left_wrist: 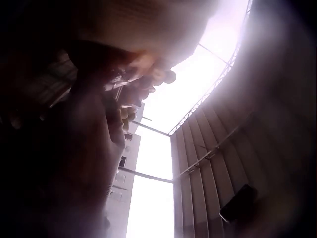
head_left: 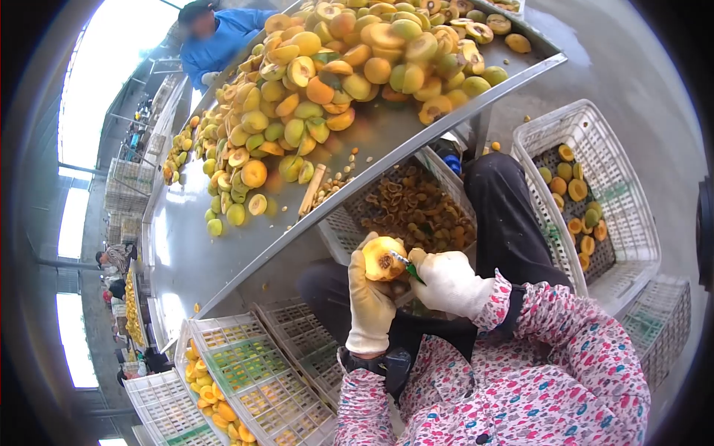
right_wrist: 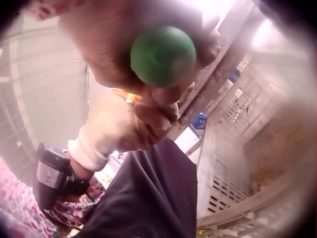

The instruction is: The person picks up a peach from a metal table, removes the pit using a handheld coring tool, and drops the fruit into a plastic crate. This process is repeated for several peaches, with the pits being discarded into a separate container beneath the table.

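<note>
The gloved left hand (head_left: pixel 370 301) holds a cut yellow fruit half (head_left: pixel 384 259), its brownish centre facing up, in the head view. From the right side the gloved right hand (head_left: pixel 451 281) grips a small tool with a green handle (head_left: pixel 415 275), whose thin metal end touches the fruit near its centre. The round green handle end (right_wrist: pixel 163 56) shows large in the right wrist view under the right hand (right_wrist: pixel 111 39), with the left hand (right_wrist: pixel 116 126) beyond it. The left wrist view is dark, and the fruit cannot be made out clearly there.
A metal table (head_left: pixel 297 227) piled with fruit (head_left: pixel 297 126) stands ahead. Below its edge, a crate holds brownish scraps (head_left: pixel 420 208). Another crate (head_left: pixel 632 215) with fruit halves is at right; more crates (head_left: pixel 260 364) stand at left. A person in blue (head_left: pixel 223 44) is across the table.
</note>
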Motion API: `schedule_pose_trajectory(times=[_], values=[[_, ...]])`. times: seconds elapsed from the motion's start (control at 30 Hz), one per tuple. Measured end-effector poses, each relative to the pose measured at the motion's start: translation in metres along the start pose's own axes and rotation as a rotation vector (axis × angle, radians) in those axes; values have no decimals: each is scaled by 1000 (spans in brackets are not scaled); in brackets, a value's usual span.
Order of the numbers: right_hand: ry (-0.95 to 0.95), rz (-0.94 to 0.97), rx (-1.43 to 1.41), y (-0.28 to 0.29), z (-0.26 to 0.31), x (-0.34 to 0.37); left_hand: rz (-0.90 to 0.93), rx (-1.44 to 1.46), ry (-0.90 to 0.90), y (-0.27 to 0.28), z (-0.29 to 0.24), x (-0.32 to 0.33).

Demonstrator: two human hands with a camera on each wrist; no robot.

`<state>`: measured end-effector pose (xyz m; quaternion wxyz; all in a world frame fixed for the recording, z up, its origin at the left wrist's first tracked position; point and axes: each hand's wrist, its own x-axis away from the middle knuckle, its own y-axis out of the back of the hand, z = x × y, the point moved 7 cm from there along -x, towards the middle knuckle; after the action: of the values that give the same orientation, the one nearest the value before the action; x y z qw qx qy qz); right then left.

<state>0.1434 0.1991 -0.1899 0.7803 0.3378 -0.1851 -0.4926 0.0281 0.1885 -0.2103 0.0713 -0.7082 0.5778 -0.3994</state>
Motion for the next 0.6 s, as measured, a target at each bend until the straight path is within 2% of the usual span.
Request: schedule_pose_trajectory(times=[0.07,0.13,0.23,0.33,0.4,0.47,0.53,0.6], values=[[-98,-16,41,0,-5,2,77,-213,-231,-8,-8,3],[-78,-45,81,4,-2,4,84,-252,-229,-12,-8,6],[-41,19,240,8,6,2,61,-286,-273,-2,-8,2],[-41,40,313,6,4,-4,-25,-309,-258,7,-1,2],[-129,277,301,-11,-7,-10,-5,-315,-299,5,-1,1],[-123,317,356,-9,-1,-13,-23,-377,-303,3,-4,5],[-167,643,394,-11,5,-10,-38,-437,-299,6,-4,2],[-209,658,407,-20,0,-12,-59,-475,-294,15,-3,-5]])
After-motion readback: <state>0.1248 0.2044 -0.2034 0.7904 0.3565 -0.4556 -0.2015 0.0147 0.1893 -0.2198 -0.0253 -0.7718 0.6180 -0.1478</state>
